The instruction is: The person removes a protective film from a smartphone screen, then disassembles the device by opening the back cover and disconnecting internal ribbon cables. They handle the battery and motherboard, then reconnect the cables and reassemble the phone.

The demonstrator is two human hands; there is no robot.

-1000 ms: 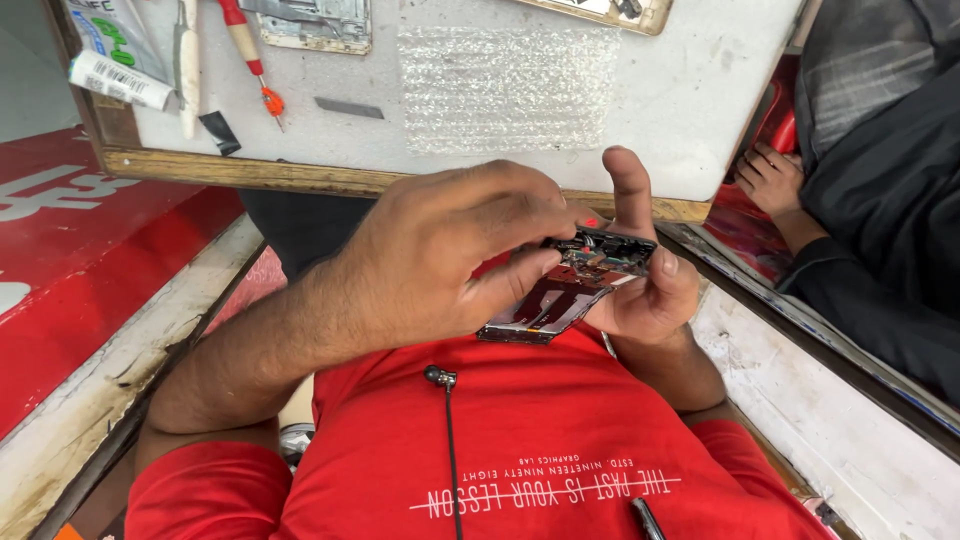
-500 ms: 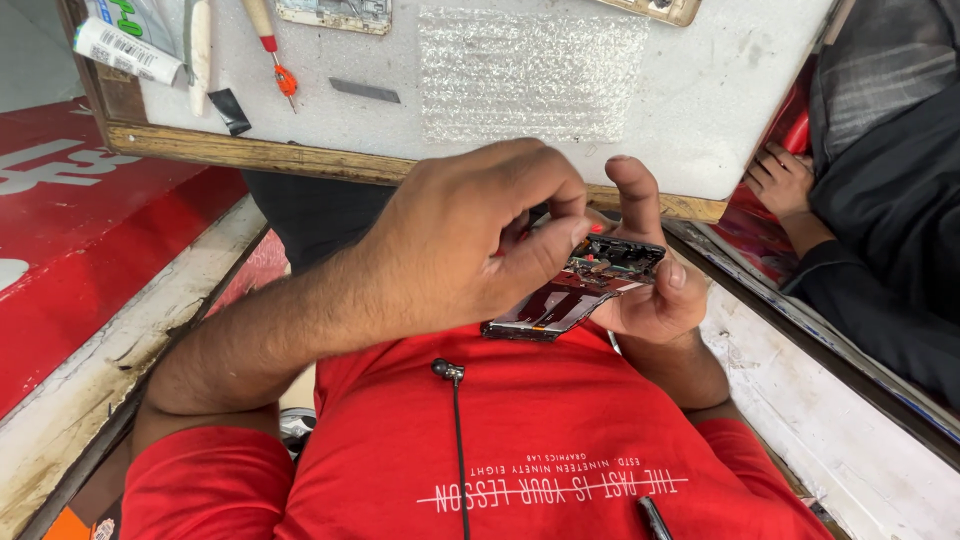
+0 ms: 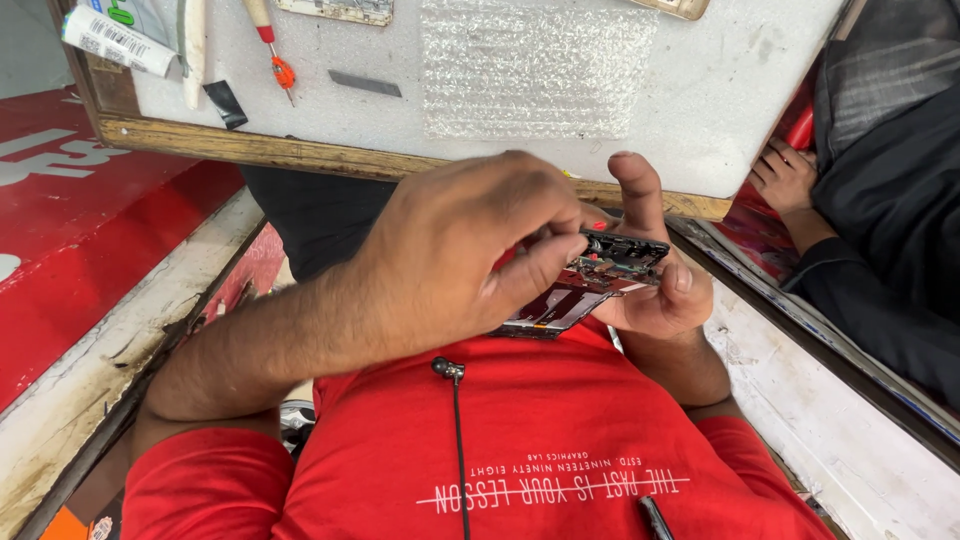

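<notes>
— Red shirt fills the bottom of the view; what has shifted above it since a second ago?

— Very little. The opened phone sat in the same two hands back then. The left hand has curled a bit further over it, its fingertips now pinched down at the phone's upper end, and the white work board has slid slightly in the view, which looks like a move of the head.

— So what does that suggest?

— My judgement: the fine work on the exposed inside is going on, not finishing. Nothing has been set down.

— Where does the phone lie against the hands?

— The right hand cradles it from beneath, thumb standing up behind its top edge. The left hand covers it from above, closed in a pinch; whether something small sits between those fingertips, I cannot tell.

— And nearby?

— A red-handled screwdriver lies on the board, well apart.
</notes>
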